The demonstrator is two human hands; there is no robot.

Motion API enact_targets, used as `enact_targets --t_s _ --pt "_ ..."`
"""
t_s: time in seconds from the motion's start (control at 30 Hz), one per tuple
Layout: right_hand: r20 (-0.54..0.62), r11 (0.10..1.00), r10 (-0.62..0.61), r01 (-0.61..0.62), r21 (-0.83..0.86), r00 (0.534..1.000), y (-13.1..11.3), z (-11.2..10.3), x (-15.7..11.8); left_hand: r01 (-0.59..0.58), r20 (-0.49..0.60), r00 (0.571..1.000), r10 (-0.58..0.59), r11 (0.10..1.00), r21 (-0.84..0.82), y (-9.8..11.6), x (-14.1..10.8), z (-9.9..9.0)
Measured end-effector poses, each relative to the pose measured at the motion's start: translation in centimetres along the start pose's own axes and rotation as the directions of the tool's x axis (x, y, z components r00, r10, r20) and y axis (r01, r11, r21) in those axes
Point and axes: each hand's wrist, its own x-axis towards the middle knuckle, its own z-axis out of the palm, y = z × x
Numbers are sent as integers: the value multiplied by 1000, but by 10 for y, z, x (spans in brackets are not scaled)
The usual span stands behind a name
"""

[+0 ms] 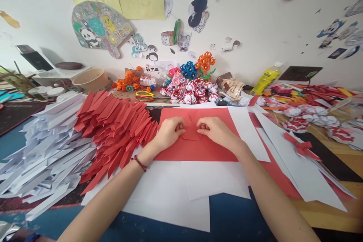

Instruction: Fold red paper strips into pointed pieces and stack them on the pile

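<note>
A small folded piece of red paper [192, 133] lies over a large red sheet [210, 153] in the middle of the table. My left hand [171, 130] pinches its left side, fingertips pressed together. On its right side my right hand [212, 130] pinches it in the same way. Red on red makes the outline of the folded piece hard to see. White sheets [167, 193] lie beneath and in front of the large red sheet.
Heaps of folded white strips [53, 151] and red strips [116, 128] lie at the left. Behind are paper flowers [195, 92], orange-handled scissors [144, 96] and a yellow bottle [266, 78]. More sheets [300, 170] and a red folded piece [302, 146] lie at the right.
</note>
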Motion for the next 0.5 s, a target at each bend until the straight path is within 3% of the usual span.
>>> enact_targets --t_s 0.5 --pt "-64 969 -162 147 -199 985 -12 1 -4 -109 25 994 106 967 232 8 -6 0"
